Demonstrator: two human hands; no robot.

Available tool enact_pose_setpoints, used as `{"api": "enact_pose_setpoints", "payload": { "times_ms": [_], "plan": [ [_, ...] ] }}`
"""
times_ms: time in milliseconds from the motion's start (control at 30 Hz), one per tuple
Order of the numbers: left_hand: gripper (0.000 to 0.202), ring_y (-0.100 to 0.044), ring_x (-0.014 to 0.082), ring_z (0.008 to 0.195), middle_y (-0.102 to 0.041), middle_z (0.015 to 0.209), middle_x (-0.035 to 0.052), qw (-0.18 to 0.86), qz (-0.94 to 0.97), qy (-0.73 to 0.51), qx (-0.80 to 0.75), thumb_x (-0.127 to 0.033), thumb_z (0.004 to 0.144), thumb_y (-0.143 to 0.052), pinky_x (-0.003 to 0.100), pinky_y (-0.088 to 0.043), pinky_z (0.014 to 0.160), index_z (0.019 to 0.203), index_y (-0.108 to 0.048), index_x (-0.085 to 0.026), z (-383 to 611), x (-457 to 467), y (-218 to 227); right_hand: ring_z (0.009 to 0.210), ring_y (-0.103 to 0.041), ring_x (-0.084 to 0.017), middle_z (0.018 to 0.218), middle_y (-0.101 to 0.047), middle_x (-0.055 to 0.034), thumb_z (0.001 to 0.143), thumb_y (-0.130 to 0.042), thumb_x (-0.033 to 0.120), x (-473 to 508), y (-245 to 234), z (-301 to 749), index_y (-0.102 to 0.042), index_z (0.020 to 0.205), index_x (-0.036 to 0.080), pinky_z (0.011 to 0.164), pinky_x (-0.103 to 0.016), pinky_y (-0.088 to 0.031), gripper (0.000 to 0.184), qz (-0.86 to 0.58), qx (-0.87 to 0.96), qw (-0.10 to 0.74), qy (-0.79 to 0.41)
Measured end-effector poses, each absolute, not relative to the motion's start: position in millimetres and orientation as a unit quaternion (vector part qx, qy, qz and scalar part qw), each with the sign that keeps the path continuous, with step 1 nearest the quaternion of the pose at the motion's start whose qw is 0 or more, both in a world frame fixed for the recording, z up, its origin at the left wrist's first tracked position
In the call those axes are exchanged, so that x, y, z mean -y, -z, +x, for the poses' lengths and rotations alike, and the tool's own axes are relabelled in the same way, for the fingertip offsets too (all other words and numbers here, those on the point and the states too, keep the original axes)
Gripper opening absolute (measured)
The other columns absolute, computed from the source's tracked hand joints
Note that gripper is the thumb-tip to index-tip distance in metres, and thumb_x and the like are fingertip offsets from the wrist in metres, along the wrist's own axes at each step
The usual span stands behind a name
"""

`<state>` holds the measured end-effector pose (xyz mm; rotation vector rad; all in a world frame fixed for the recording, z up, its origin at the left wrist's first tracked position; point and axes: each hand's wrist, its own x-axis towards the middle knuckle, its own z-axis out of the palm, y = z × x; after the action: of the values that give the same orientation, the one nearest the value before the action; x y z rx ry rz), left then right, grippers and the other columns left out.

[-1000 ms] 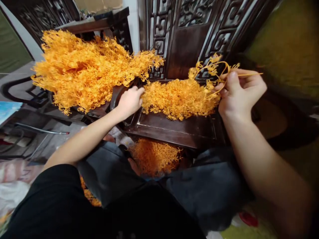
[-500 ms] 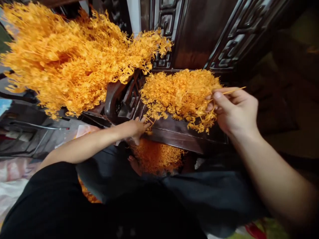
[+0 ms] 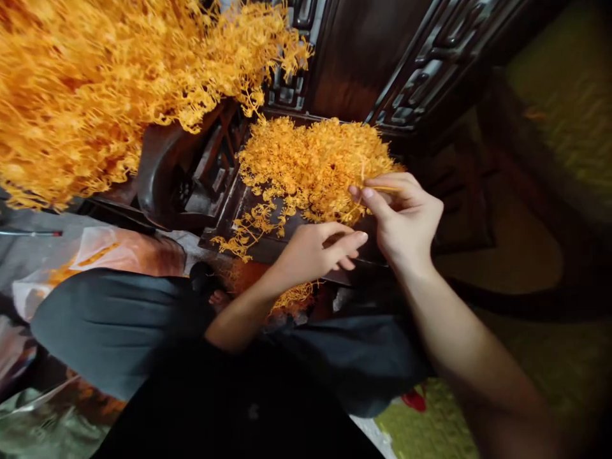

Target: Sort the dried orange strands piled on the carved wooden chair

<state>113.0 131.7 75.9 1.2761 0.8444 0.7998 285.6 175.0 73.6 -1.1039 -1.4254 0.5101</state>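
1. Head view, right side: my right hand (image 3: 367, 190) has its grip clamped on a thin orange stem (image 3: 389, 189), thumb against fingers; the stem lies at the right edge of a small heap of orange sprigs (image 3: 310, 159) on the dark chair seat (image 3: 243, 201).
2. Head view, lower middle: my left hand (image 3: 329, 248) hangs just below the right; its fingers are loosely bent and apart, with nothing visible in them.
3. Head view, handling: the sprigs look like soft plastic, so I judge them very light and springy; curly tips, such as those on the loose sprig (image 3: 261, 220) at the seat's front, would likely snag; I would pinch the bare stem, since squeezing the frilly heads could crush or tear them.
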Motion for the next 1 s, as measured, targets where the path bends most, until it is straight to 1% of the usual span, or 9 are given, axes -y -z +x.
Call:
{"api": "enact_pose_setpoints", "payload": {
  "times_ms": [100,200,300,367,500,667,833,900,1000],
  "plan": [
    [0.054,-0.073,0.0245,0.103,-0.076,0.113,0.0137,0.792,0.401,-0.395,-0.238,-0.066,0.089,-0.066,0.035,-0.057,0.083,0.113,-0.071,-0.018,130,-131,-49,0.093,-0.071,-0.024,0.098,-0.074,-0.0055,0.088,-0.079,0.033,-162,-80,282,-0.075,0.093,0.026,0.082,-0.045,-0.059,0.009,-0.467,0.676,0.554,-0.135],
    [0.039,-0.07,0.0228,0.113,-0.075,0.114,0.0109,0.824,0.265,-0.458,-0.201,-0.054,0.091,-0.071,0.036,-0.055,0.093,0.106,-0.073,-0.018,136,-141,-42,0.086,-0.069,-0.023,0.092,-0.076,-0.0036,0.088,-0.078,0.029,-150,-79,275,-0.071,0.086,0.025,0.083,-0.045,-0.054,0.009,-0.429,0.752,0.497,-0.057],
    [0.011,-0.071,0.017,0.103,-0.077,0.098,0.0073,0.816,0.186,-0.501,-0.223,-0.026,0.09,-0.074,0.029,-0.053,0.091,0.09,-0.075,-0.015,127,-151,-45,0.08,-0.064,-0.021,0.084,-0.076,0.0004,0.086,-0.08,0.023,-142,-73,268,-0.067,0.083,0.025,0.079,-0.042,-0.046,0.013,-0.38,0.815,0.438,0.01],
    [0.006,-0.072,0.0154,0.098,-0.077,0.09,0.0061,0.806,0.162,-0.518,-0.237,-0.015,0.088,-0.071,0.028,-0.053,0.092,0.084,-0.075,-0.014,119,-154,-49,0.081,-0.062,-0.021,0.087,-0.078,0.0021,0.086,-0.079,0.019,-140,-70,264,-0.067,0.088,0.026,0.079,-0.042,-0.042,0.014,-0.357,0.84,0.408,0.04],
    [0.02,-0.073,0.0145,0.089,-0.075,0.081,0.005,0.824,0.119,-0.514,-0.207,-0.013,0.094,-0.06,0.029,-0.054,0.089,0.079,-0.074,-0.013,108,-154,-58,0.08,-0.06,-0.02,0.095,-0.08,0.0031,0.087,-0.079,0.016,-139,-68,259,-0.067,0.095,0.028,0.08,-0.043,-0.04,0.019,-0.329,0.86,0.381,0.082],
    [0.021,-0.065,0.0081,0.07,-0.067,0.073,0.0017,0.856,0.086,-0.48,-0.171,-0.006,0.094,-0.057,0.022,-0.052,0.074,0.078,-0.069,-0.012,98,-157,-63,0.075,-0.06,-0.019,0.089,-0.079,0.0041,0.086,-0.078,0.014,-136,-71,260,-0.066,0.097,0.03,0.078,-0.043,-0.04,0.022,-0.308,0.869,0.368,0.122],
    [0.026,-0.04,0.0047,0.047,-0.037,0.053,-0.007,0.86,0.053,-0.484,-0.153,-0.01,0.099,-0.052,0.017,-0.037,0.051,0.075,-0.06,-0.016,84,-162,-62,0.07,-0.058,-0.015,0.097,-0.081,0.0035,0.086,-0.078,0.012,-124,-76,252,-0.066,0.094,0.026,0.076,-0.041,-0.041,0.019,-0.234,0.903,0.34,0.118],
    [0.026,-0.033,0.0047,0.045,-0.03,0.052,-0.008,0.862,0.068,-0.474,-0.163,-0.014,0.099,-0.055,0.016,-0.033,0.048,0.074,-0.058,-0.017,79,-161,-63,0.071,-0.059,-0.014,0.1,-0.081,0.0018,0.086,-0.077,0.01,-119,-78,248,-0.068,0.093,0.025,0.075,-0.04,-0.042,0.019,-0.215,0.909,0.335,0.12],
    [0.023,-0.04,0.0045,0.051,-0.04,0.059,-0.0055,0.854,0.097,-0.481,-0.17,-0.016,0.098,-0.06,0.016,-0.035,0.049,0.075,-0.057,-0.017,74,-157,-63,0.071,-0.059,-0.014,0.1,-0.081,0.0005,0.086,-0.076,0.008,-114,-82,245,-0.07,0.092,0.024,0.075,-0.04,-0.045,0.018,-0.208,0.911,0.336,0.122]
  ]
}}
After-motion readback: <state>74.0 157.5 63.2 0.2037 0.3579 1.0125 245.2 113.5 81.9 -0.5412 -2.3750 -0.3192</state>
